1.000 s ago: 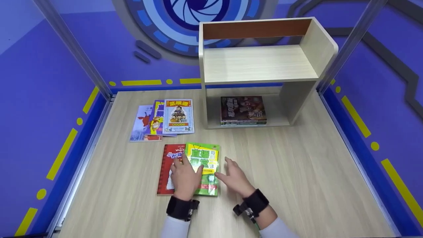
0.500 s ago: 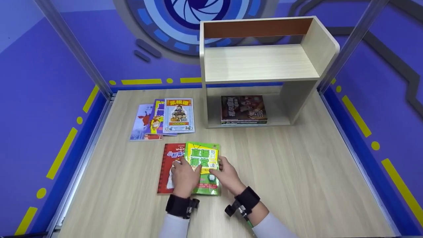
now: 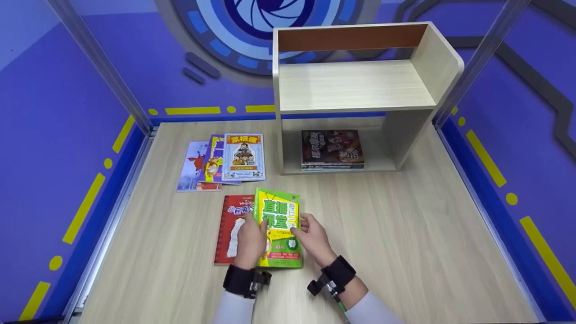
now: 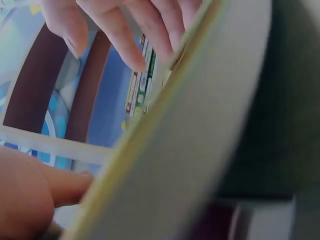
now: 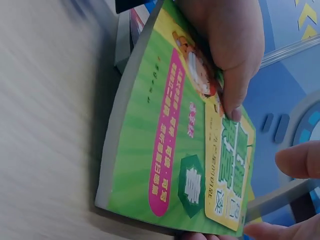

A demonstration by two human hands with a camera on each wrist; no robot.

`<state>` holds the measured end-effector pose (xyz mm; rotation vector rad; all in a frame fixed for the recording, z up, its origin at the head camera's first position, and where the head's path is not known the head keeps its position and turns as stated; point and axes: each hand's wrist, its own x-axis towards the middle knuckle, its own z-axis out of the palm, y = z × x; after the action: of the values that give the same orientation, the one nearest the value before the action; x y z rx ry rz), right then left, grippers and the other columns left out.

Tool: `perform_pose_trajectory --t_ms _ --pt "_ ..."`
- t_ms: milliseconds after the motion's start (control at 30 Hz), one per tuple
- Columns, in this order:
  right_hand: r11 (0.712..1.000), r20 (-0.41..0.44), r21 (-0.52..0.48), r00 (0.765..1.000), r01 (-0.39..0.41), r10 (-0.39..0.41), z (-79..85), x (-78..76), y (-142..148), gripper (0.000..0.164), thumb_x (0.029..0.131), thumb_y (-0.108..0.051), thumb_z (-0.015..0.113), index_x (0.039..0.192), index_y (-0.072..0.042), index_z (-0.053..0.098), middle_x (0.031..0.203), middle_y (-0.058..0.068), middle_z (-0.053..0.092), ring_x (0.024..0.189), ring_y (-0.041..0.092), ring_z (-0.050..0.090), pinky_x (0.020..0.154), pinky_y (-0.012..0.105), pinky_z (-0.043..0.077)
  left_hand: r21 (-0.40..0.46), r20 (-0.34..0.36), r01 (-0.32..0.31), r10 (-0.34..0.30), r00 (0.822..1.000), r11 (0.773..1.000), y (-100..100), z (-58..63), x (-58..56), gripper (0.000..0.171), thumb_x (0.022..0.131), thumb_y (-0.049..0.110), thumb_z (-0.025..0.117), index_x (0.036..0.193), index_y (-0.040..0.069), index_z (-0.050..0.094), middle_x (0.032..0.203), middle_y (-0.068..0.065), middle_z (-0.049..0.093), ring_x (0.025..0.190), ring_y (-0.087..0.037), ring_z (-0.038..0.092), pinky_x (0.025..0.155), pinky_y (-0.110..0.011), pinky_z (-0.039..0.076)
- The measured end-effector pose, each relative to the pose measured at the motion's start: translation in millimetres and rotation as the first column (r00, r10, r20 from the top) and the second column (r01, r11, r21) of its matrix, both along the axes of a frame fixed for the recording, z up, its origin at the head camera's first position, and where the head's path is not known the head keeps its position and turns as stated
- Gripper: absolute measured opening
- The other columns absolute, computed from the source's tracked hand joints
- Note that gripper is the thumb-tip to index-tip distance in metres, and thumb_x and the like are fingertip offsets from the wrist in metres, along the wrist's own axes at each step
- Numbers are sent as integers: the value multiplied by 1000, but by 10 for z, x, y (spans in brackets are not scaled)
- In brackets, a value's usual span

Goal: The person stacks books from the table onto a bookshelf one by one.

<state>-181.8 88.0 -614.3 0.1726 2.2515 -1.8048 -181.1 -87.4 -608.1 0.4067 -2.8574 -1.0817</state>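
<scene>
- Since half a second ago, the green book (image 3: 280,245) has tilted, its left side now raised; the left hand (image 3: 251,240) has shifted to that edge.
- The left hand grips the raised edge, thumb on the cover; the right hand (image 3: 315,238) rests at the right edge, fingers loosely extended, thumb apart from them.
- The green book is at lower centre, overlapping the red book (image 3: 228,227); whether its lower edge touches the tabletop (image 3: 414,234) cannot be told.
- Tabletop lies between its top edge and the shelf unit (image 3: 355,87) at upper right, and stretches from the right hand towards lower right.
- Three overlapping books (image 3: 243,157) lie near, at upper left; a stack of books (image 3: 332,148) sits in the shelf's lower compartment.
- Its glossy paperback cover is green and yellow, with a magenta band and dark green badge.
- Its title reads 直播课堂; the band's small print is too blurred to read.
- The red cover's title is partly hidden.
</scene>
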Motion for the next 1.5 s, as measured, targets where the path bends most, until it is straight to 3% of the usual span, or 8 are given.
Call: perform_pose_trajectory --t_ms 367,733,900,1000,1100,1267,1333,1500 --pt "997 24 -36 998 65 -64 25 56 145 39 95 -51 44 118 -20 47 94 7 59 82 19 57 68 31 48 237 -235 69 -11 972 969 337 175 198 32 97 33 48 117 9 40 75 -1 54 60 -12 52 51 -27 44" --pt "994 -215 67 974 81 -65 -35 41 404 41 94 -55 42 100 -16 53 73 6 56 61 19 56 51 30 47 414 -166 66 4 986 908 429 104 187 63 92 51 51 139 16 28 107 -1 59 86 -13 57 77 -33 50" --pt "990 -222 103 968 -92 113 -6 18 627 41 94 -54 43 96 -15 53 70 6 54 60 19 55 51 29 47 373 -187 64 8 982 926 262 144 119 71 89 56 52 142 15 28 120 -7 59 102 -16 55 92 -39 47" --pt "962 -184 92 945 -257 270 23 21 762 34 95 -52 44 99 -19 53 74 6 60 61 20 60 53 32 52 328 -177 120 -64 982 937 140 187 77 61 90 53 53 137 16 38 103 -5 63 88 -16 59 78 -36 50" --pt "919 -147 80 907 -387 395 48 30 858 29 95 -49 46 102 -22 55 76 6 65 63 21 64 55 36 54 293 -123 264 -238 963 919 75 206 59 51 91 49 53 129 15 48 85 0 61 72 -15 57 64 -32 49" --pt "870 -89 105 867 -481 490 51 43 941 30 94 -49 47 104 -23 56 78 4 67 63 23 66 55 37 55 352 51 466 -514 856 812 81 142 100 45 91 55 51 118 19 51 81 -2 57 68 -16 55 62 -29 46" --pt "863 -75 118 862 -491 501 47 42 965 29 94 -50 48 103 -23 56 78 4 67 62 23 66 54 37 55 385 83 478 -546 834 789 98 103 114 41 91 55 50 114 21 49 81 -1 57 68 -16 56 61 -29 46" --pt "859 -55 160 865 -485 499 47 19 1045 31 91 -53 51 100 -23 56 77 3 66 61 21 65 54 34 54 373 71 476 -536 841 796 157 54 116 35 91 53 51 108 23 45 80 -1 56 66 -15 57 58 -28 47"
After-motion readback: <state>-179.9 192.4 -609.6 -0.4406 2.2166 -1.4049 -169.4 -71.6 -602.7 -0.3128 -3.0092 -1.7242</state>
